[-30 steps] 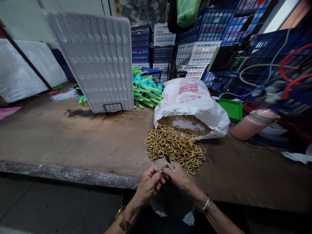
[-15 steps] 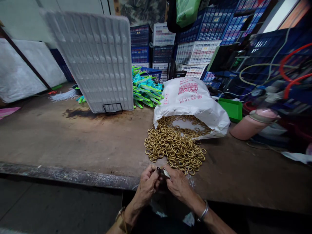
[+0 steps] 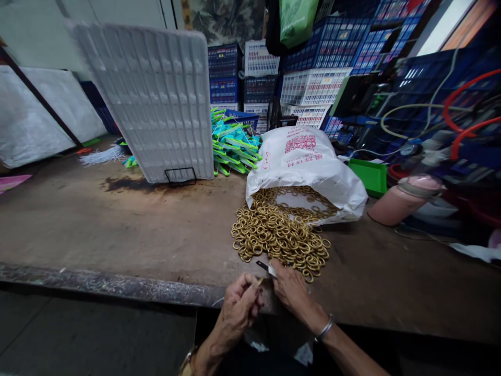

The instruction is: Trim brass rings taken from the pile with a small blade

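Note:
At the table's front edge, my left hand (image 3: 238, 303) is closed, pinching a gold ring (image 3: 260, 281) of which only a bit shows at the fingertips. My right hand (image 3: 290, 287) grips a small knife (image 3: 266, 268); its dark blade points up and left, and a white part shows by the fingers. Just beyond the hands lies a heap of gold rings (image 3: 279, 235). They spill from the open mouth of a white sack (image 3: 301, 156) with red print, lying on its side. The two hands are slightly apart.
A grey ribbed panel (image 3: 156, 104) stands upright in a black wire stand (image 3: 180, 176) on the table (image 3: 117, 224). Behind it are green and turquoise plastic pieces (image 3: 235, 149). To the right are a green tray (image 3: 368, 176) and a pink bottle (image 3: 407, 201). Stacked crates (image 3: 313, 86) line the back.
My hands have drawn apart: the left came slightly down, and the knife in my right hand moved away from the left fingers. A gold bit now shows at my left fingertips.

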The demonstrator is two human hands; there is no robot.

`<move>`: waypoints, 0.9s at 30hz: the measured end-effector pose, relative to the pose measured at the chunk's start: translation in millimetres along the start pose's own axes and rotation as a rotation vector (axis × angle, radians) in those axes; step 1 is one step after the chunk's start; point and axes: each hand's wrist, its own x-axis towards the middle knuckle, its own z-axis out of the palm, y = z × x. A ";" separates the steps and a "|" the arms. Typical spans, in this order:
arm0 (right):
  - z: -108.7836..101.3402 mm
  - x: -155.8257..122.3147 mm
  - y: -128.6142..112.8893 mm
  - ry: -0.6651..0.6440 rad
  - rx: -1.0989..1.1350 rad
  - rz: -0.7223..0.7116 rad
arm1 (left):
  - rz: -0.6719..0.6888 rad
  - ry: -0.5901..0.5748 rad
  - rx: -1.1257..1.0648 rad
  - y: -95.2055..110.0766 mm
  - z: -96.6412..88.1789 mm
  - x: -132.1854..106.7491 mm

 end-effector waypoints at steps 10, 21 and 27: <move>-11.1 37.6 -24.7 0.035 -0.168 0.038 | -0.039 0.035 -0.348 -4.3 -14.3 7.0; -7.7 40.4 -21.4 0.017 -0.187 0.033 | -0.179 0.090 -0.583 -5.8 -25.1 14.4; -11.5 32.9 -23.7 -0.002 -0.192 -0.035 | -0.169 0.141 -0.616 -5.2 -26.2 17.5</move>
